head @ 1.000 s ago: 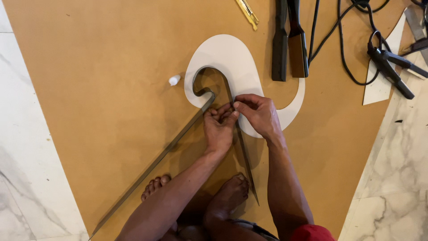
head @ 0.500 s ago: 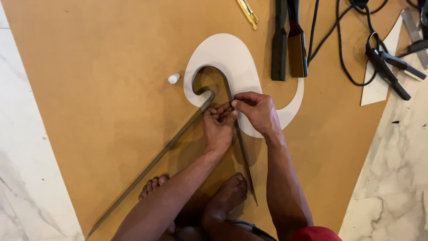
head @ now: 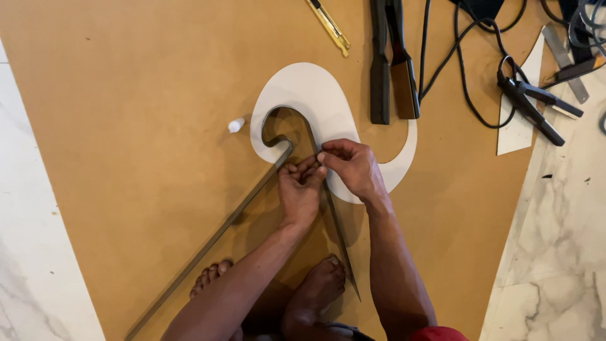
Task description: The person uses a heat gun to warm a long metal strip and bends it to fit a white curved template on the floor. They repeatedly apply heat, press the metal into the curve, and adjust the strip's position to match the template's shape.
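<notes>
Brown board (head: 126,126) on marble floor bears a white curved template (head: 315,88), where left hand (head: 300,189) and right hand (head: 353,167) pinch a thin dark metal strip (head: 284,113) against its inner edge at centre; loosened fingers would likely let it spring off.

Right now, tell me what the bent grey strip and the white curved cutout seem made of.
Bent grey strip: likely metal, dull finish; thin, holds a hook-shaped bend.
White curved cutout: maybe plastic or painted board; flat, matte, cleanly cut edges.
Both lie on the brown board.
</notes>
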